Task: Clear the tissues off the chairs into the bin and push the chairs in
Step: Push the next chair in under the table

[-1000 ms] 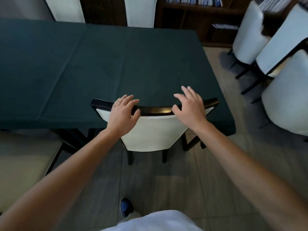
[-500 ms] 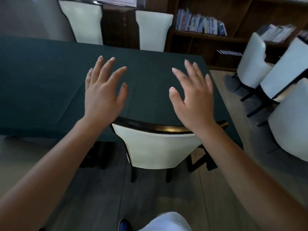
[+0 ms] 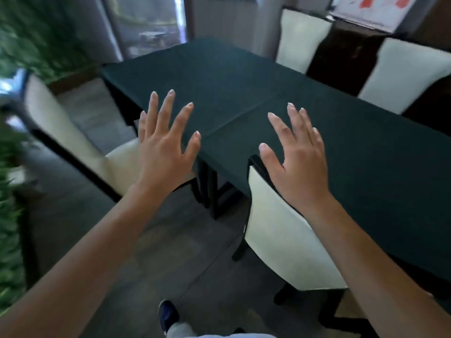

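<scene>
Left hand and right hand: both spread, empty. Unpushed white chair lay left of them, nearer the left hand; no tissues visible.

Your left hand and right hand are hovering spread and empty, with open air lying between them. The dark green table is filling the space ahead and to the right, its top bare. The near chair is sitting tucked against the table edge under your right hand, blocking a low reach there. The chair on the left is standing out from the table corner, crowding that side. Bare floor is lying open between the two chairs. Foliage is lining the far left edge.
</scene>
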The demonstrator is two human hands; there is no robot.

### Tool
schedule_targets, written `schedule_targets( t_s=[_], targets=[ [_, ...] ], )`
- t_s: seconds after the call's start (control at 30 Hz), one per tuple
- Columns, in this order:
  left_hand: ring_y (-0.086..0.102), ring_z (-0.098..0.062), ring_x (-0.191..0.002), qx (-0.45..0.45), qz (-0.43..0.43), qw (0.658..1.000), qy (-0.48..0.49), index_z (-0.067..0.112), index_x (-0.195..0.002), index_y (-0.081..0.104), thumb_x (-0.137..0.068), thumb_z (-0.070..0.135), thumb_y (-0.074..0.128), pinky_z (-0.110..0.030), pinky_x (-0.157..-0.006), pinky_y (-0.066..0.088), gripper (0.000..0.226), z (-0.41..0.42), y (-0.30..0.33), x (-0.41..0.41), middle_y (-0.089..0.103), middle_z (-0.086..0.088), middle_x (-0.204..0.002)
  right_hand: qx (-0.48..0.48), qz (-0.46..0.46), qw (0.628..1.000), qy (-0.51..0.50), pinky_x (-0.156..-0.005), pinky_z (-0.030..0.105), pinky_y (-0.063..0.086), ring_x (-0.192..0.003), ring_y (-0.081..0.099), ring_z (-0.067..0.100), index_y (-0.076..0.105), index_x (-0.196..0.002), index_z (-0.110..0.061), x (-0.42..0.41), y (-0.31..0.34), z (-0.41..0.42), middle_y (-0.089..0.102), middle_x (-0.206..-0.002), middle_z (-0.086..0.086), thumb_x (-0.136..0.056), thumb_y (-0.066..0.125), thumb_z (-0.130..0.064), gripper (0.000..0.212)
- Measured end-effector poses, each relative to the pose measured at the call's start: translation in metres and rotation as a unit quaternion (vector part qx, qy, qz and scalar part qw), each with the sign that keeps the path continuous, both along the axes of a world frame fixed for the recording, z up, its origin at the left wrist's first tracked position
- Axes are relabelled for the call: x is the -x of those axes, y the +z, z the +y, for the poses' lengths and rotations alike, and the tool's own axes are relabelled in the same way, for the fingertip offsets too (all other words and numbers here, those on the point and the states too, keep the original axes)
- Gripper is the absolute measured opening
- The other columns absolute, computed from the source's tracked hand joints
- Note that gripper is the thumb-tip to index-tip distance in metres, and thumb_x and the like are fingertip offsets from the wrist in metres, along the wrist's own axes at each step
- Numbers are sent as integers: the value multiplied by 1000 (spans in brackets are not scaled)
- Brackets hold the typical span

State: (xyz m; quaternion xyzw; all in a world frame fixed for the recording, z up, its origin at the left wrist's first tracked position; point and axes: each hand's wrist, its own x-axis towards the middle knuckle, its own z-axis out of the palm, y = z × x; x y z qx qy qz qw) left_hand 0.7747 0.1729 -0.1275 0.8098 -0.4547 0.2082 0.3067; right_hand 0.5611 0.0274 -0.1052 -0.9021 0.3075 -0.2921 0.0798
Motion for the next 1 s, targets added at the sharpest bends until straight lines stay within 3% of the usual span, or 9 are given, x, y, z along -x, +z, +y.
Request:
schedule_targets(
  t_s=[0.2,0.47,0.73,1.0],
  targets=[
    [11,-34,-159,-7,-10,990,139,19,-152,47,-99,39,50,-62,-123,19,56,105,8,-26,26,-9,-168,0,-13,992,128,-126,51,16,-158,10,23,27,-161,-29,-67,6,46,18,-170,3,-103,47,-49,65],
    [9,-33,-159,-12,-24,969,246,16,-156,42,-103,43,46,-57,-126,13,59,227,18,-87,24,-8,-169,-22,-38,973,227,-127,48,17,-159,6,23,26,-161,-29,-162,7,135,15,-171,4,-102,43,-57,68],
    [2,-30,-160,-28,-12,968,249,19,-161,32,-105,44,42,-54,-128,7,62,289,16,-160,15,-8,-172,-16,-27,971,235,-128,48,13,-159,1,20,23,-161,-30,-246,3,200,12,-172,3,-101,37,-60,69],
    [0,-28,-160,-45,0,963,265,21,-160,32,-105,45,39,-53,-129,5,61,302,1,-239,12,-6,-172,-30,-20,967,253,-128,45,9,-159,-1,18,22,-162,-30,-340,-7,206,11,-172,1,-104,41,-56,66]
  ],
)
